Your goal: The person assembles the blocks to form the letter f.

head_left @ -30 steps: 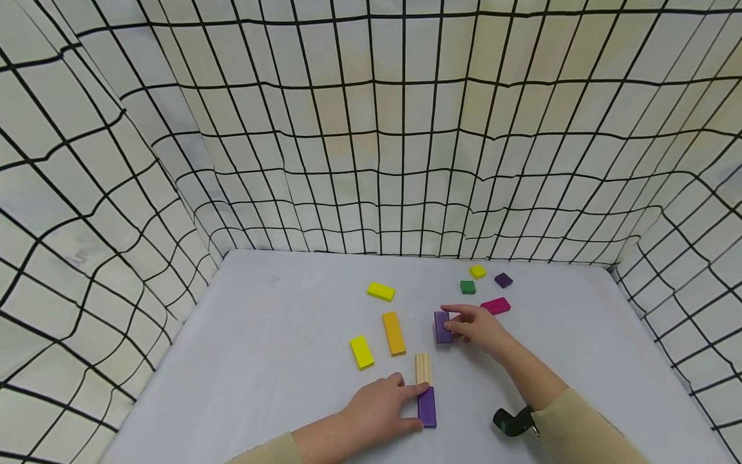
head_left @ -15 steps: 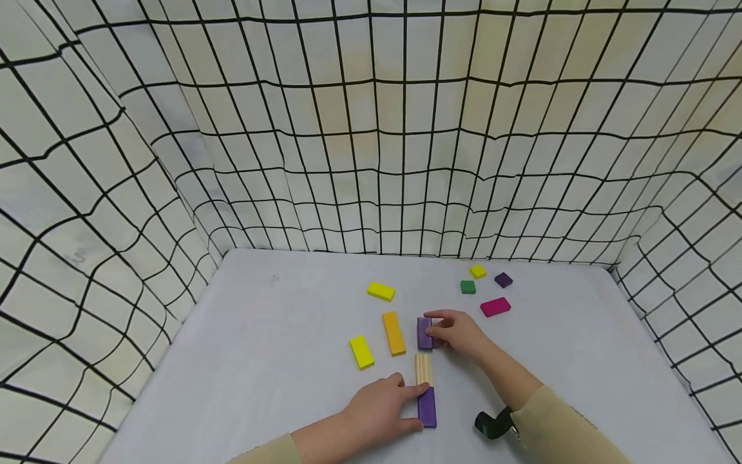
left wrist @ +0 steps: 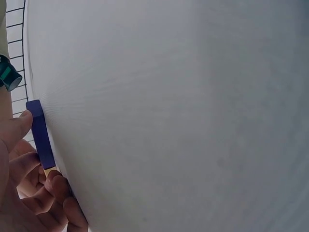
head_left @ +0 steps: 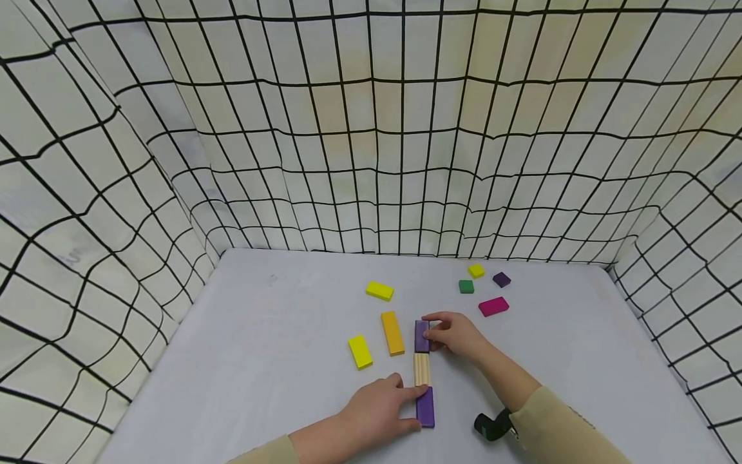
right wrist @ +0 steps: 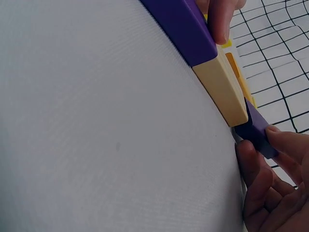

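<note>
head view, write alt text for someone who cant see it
The right hand holds the far purple block and the left hand the near purple block, with a pale block in line between. Other coloured blocks lie about the white table, with black netting behind.

I have a broad lane across the white tabletop (head_left: pixel 232 361) on the left, up to the net (head_left: pixel 403 106) walling back and sides. The middle is blocked: left hand (head_left: pixel 375 407) and right hand (head_left: pixel 458 334) sit at a line of near purple block (head_left: pixel 426 409), wooden block (head_left: pixel 422 369) and far purple block (head_left: pixel 420 336). Between that line and the orange block (head_left: pixel 392 333) I see only a narrow gap. Right of the magenta block (head_left: pixel 493 307), another lane runs to the net.
</note>
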Demonstrator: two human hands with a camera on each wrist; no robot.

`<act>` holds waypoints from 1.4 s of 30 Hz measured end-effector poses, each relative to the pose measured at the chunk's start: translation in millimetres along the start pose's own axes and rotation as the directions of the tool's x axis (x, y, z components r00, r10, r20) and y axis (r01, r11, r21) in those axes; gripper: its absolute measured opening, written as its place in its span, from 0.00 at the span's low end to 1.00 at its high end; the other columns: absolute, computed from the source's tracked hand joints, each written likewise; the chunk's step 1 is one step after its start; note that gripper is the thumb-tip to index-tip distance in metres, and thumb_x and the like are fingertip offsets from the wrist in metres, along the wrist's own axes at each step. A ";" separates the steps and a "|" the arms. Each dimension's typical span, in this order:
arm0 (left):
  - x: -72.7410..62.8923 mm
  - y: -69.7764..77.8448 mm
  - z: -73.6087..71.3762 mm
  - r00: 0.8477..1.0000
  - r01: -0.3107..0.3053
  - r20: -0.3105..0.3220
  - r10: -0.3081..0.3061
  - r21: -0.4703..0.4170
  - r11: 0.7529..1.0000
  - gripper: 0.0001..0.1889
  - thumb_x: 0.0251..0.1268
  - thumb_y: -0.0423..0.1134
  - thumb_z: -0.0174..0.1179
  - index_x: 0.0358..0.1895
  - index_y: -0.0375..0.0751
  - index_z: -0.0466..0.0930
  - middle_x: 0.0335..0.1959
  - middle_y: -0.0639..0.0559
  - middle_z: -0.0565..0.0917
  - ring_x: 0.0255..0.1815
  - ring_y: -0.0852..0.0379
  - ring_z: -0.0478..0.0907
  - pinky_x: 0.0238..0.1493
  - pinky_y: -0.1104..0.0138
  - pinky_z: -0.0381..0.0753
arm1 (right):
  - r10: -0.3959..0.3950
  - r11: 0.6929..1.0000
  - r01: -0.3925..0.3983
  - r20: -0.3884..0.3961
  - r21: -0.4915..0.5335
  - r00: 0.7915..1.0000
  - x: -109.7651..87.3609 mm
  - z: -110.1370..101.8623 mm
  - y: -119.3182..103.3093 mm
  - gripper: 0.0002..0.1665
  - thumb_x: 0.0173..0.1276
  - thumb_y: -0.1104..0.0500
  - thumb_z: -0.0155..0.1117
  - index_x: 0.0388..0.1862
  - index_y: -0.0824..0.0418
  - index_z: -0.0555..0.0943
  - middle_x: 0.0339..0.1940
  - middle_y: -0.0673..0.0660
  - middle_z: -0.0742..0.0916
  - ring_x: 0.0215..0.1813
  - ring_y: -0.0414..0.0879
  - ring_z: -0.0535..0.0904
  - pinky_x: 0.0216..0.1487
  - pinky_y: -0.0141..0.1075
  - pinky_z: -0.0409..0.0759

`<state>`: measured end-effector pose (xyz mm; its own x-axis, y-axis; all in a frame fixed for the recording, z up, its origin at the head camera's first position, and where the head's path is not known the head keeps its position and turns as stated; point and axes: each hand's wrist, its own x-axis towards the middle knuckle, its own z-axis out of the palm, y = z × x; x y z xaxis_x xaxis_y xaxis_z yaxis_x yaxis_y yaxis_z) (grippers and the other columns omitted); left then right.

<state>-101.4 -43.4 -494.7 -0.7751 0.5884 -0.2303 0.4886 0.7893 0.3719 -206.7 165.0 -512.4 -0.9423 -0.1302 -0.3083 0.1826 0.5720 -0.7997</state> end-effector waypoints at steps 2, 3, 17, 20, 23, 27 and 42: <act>-0.8 -0.4 0.4 1.000 -0.005 -0.003 0.005 0.000 1.000 0.31 0.58 0.61 0.67 0.67 0.70 0.74 0.33 0.57 0.72 0.24 0.63 0.65 0.25 0.70 0.67 | -0.003 1.000 0.004 0.006 -0.011 1.000 0.1 1.0 -0.3 0.22 0.65 0.53 0.71 0.58 0.51 0.83 0.32 0.51 0.86 0.29 0.45 0.81 0.34 0.35 0.79; -1.0 -0.5 0.6 1.000 -0.007 -0.005 0.007 0.001 1.000 0.30 0.58 0.61 0.67 0.67 0.70 0.74 0.32 0.57 0.72 0.24 0.63 0.65 0.25 0.70 0.67 | -0.005 1.000 0.005 0.008 -0.018 1.000 0.1 1.4 -0.3 0.22 0.65 0.53 0.71 0.58 0.51 0.83 0.32 0.51 0.86 0.29 0.45 0.81 0.34 0.35 0.79; -1.9 2.0 0.1 1.000 -0.002 -0.006 0.002 0.009 1.000 0.30 0.58 0.60 0.67 0.66 0.69 0.75 0.33 0.58 0.73 0.25 0.64 0.65 0.25 0.70 0.67 | -0.023 0.999 0.024 0.035 -0.048 0.999 -2.9 -1.5 -3.5 0.21 0.66 0.54 0.71 0.58 0.51 0.84 0.27 0.52 0.85 0.26 0.47 0.78 0.30 0.34 0.75; -2.0 2.1 0.1 1.000 0.002 -0.004 -0.002 0.008 1.000 0.30 0.58 0.61 0.67 0.66 0.69 0.75 0.33 0.58 0.73 0.25 0.64 0.66 0.25 0.70 0.67 | -0.025 0.998 0.027 0.041 -0.052 0.999 -2.9 -1.8 -3.3 0.22 0.66 0.54 0.71 0.59 0.51 0.84 0.27 0.51 0.84 0.26 0.47 0.78 0.29 0.34 0.74; -2.1 2.2 0.0 1.000 0.004 -0.003 -0.004 0.009 1.000 0.30 0.58 0.61 0.67 0.66 0.69 0.76 0.34 0.58 0.74 0.25 0.64 0.66 0.25 0.71 0.67 | -0.024 0.998 0.026 0.049 -0.051 0.999 -3.2 -1.8 -3.4 0.22 0.66 0.54 0.71 0.59 0.51 0.83 0.27 0.51 0.84 0.26 0.47 0.78 0.29 0.34 0.74; -2.7 2.4 -0.4 1.000 -0.002 -0.009 0.002 0.009 1.000 0.30 0.58 0.60 0.67 0.66 0.68 0.76 0.34 0.58 0.75 0.26 0.65 0.66 0.26 0.71 0.68 | -0.048 0.996 0.051 0.054 -0.074 0.997 -3.0 -1.1 -2.7 0.22 0.66 0.54 0.70 0.59 0.52 0.83 0.27 0.51 0.84 0.25 0.46 0.78 0.29 0.34 0.73; -3.5 2.1 -1.1 1.000 -0.008 -0.018 0.008 -0.006 1.000 0.30 0.58 0.60 0.68 0.66 0.68 0.76 0.35 0.57 0.76 0.26 0.65 0.67 0.26 0.71 0.68 | -0.064 0.982 0.076 0.075 -0.171 0.995 -2.1 -3.1 -4.9 0.21 0.66 0.53 0.70 0.58 0.52 0.84 0.23 0.52 0.80 0.23 0.46 0.73 0.29 0.34 0.72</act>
<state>-98.1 -43.9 -492.2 -0.7783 0.5915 -0.2109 0.4927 0.7834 0.3788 -206.5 165.1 -506.2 -0.9284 -0.2270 -0.2943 0.0596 0.6906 -0.7207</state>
